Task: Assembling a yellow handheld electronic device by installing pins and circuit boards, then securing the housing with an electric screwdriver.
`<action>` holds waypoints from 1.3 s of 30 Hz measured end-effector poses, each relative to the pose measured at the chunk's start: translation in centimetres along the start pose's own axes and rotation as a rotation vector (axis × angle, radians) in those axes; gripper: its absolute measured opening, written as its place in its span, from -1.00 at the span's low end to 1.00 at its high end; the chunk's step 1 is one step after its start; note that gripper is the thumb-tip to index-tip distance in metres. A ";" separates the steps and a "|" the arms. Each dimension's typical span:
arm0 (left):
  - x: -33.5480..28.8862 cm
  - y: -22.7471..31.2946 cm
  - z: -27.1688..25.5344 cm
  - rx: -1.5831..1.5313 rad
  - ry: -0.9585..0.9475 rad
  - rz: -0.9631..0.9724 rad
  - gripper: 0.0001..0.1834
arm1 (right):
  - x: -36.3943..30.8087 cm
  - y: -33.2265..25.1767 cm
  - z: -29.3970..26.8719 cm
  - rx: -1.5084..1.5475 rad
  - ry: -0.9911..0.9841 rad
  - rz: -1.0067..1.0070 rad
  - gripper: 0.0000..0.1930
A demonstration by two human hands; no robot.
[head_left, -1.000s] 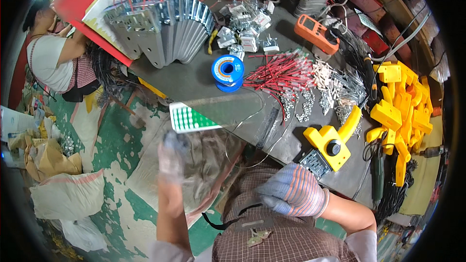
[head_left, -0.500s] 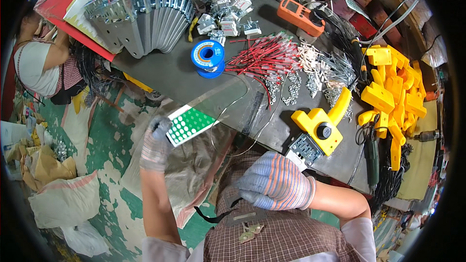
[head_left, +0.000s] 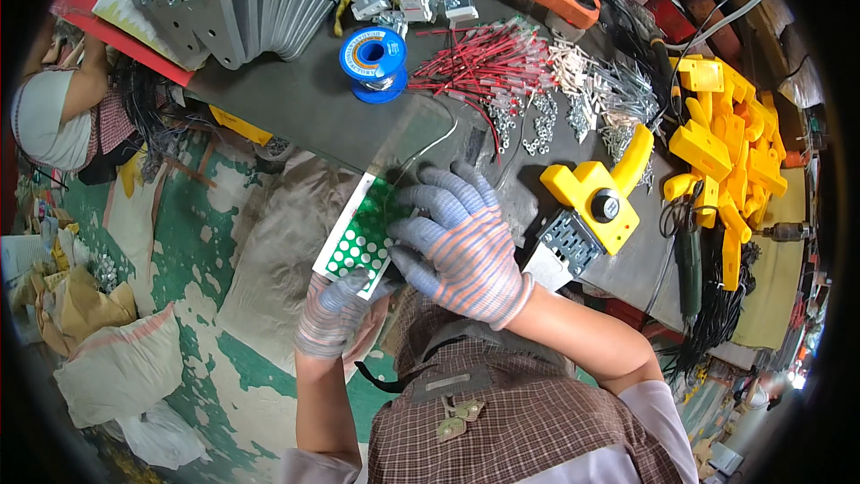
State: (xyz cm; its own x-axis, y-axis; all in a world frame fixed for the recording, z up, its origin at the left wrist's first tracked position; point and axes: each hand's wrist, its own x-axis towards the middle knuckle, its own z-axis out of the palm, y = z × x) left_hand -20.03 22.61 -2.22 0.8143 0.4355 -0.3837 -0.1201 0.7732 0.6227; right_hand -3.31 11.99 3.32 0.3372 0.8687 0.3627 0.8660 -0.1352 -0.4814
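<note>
My left hand (head_left: 330,315), in a striped grey glove, grips the lower end of a green sticker sheet (head_left: 346,258) with a white edge and rows of round white dots. Over the sheet's right side reaches my right hand (head_left: 473,253), gloved alike, fingers bent and spread, thumb and forefinger close to the dots. Whether those fingertips touch the sheet is hard to see. Right of this hand, a yellow handled housing (head_left: 587,186) with a black knob lies on the table, joined to a grey metal switch part (head_left: 570,240).
A blue spool of solder wire (head_left: 374,63) stands beyond the sheet, its loose wire trailing toward my right hand. Red leads (head_left: 484,63), screws and nuts lie behind. Yellow housings (head_left: 721,161) are heaped at right; grey metal plates (head_left: 260,9) stand far left. Another person (head_left: 63,112) sits at left.
My right hand has moved up and left from my lap to the sticker sheet. My left hand has brought the sheet right and nearer, turning it more upright. The view has shifted slightly.
</note>
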 end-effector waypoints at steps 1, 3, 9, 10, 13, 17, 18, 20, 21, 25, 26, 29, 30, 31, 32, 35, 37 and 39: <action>-0.1 -0.1 1.2 -0.050 -0.050 0.034 -0.37 | -0.2 0.2 0.7 0.003 -0.011 0.025 -0.77; -0.3 -0.4 1.4 -0.028 0.028 0.017 -0.41 | -0.5 0.3 1.2 -0.012 -0.014 0.035 -0.75; 0.1 -0.4 2.6 0.010 0.042 0.134 -0.55 | -0.2 -0.1 1.7 -0.029 0.020 0.055 -0.70; 0.1 -0.3 3.0 0.010 0.042 0.131 -0.55 | -0.2 -0.1 1.7 -0.023 0.025 0.073 -0.70; 0.3 -0.3 3.2 0.180 0.141 0.156 -0.59 | -0.1 -0.1 2.0 -0.041 0.050 0.040 -0.70; 0.5 -0.9 2.8 0.474 0.242 0.278 -0.70 | -0.3 0.1 2.3 -0.068 0.077 0.030 -0.74; 0.6 -0.9 2.7 0.572 0.245 0.342 -0.73 | -0.3 0.0 2.2 -0.052 0.078 0.048 -0.76; 0.7 -0.8 2.8 0.606 0.252 0.361 -0.75 | -0.2 0.0 2.1 -0.037 0.085 0.065 -0.78; 0.8 -0.8 2.8 0.640 0.264 0.379 -0.77 | -0.1 0.0 2.0 -0.015 0.081 0.068 -0.80; 0.6 -0.8 3.3 0.568 0.308 0.341 -0.78 | -0.1 -0.1 1.9 0.042 0.080 0.081 -0.79; 0.6 -0.9 3.1 0.571 0.309 0.346 -0.78 | 0.0 -0.1 1.9 0.060 0.078 0.088 -0.78; 0.6 -1.0 3.0 0.555 0.305 0.347 -0.77 | 0.3 -0.1 1.7 0.095 0.098 0.131 -0.82; 0.5 -1.0 3.2 0.529 0.280 0.329 -0.74 | 0.3 -0.1 1.6 0.100 0.099 0.134 -0.82; 0.5 -1.0 3.4 0.503 0.254 0.309 -0.71 | 0.4 0.1 1.5 0.088 0.108 0.125 -0.82; 0.7 -1.1 3.3 0.507 0.241 0.302 -0.71 | 0.4 0.3 1.3 0.065 0.120 0.122 -0.82; 0.5 -1.5 1.9 0.289 0.278 0.143 -0.54 | -0.1 1.0 -2.7 0.078 0.187 0.095 -0.79; 0.2 -1.6 0.9 0.458 0.632 0.323 -0.49 | -1.7 2.6 -6.5 0.113 0.254 0.006 -0.74; -0.7 -0.9 -0.8 0.667 0.776 0.643 -0.63 | -4.5 4.2 -10.7 0.096 0.275 0.016 -0.75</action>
State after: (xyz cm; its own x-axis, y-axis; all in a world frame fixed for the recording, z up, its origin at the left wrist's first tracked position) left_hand -20.93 22.00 -3.06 0.1285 0.9909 -0.0389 0.1250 0.0228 0.9919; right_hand 2.78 2.47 8.18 0.4493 0.7031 0.5511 0.8254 -0.0906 -0.5573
